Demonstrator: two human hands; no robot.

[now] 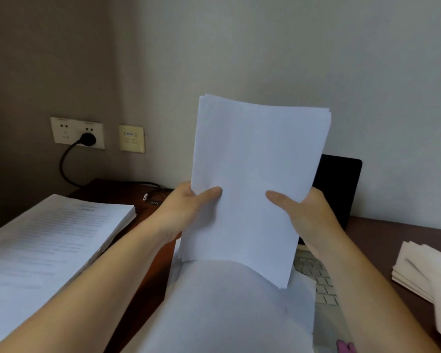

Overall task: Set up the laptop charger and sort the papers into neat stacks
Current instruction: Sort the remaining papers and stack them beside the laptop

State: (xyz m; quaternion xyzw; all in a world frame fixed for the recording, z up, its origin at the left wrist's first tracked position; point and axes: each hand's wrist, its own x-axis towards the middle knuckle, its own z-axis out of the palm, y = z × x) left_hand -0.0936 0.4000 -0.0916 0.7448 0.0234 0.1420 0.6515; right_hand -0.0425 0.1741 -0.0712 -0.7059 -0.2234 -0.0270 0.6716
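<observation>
Papers (255, 174) stand upright above the counter (382, 235), and we grip them on both sides: our left hand (183, 207) pinches the left edge, our right hand (308, 212) the right edge, thumbs in front. Behind them sits the laptop (339, 184); the charger plug (88, 139) is in the wall socket (61, 131).

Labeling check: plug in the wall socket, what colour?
Black plug, clearest in the head view.
</observation>
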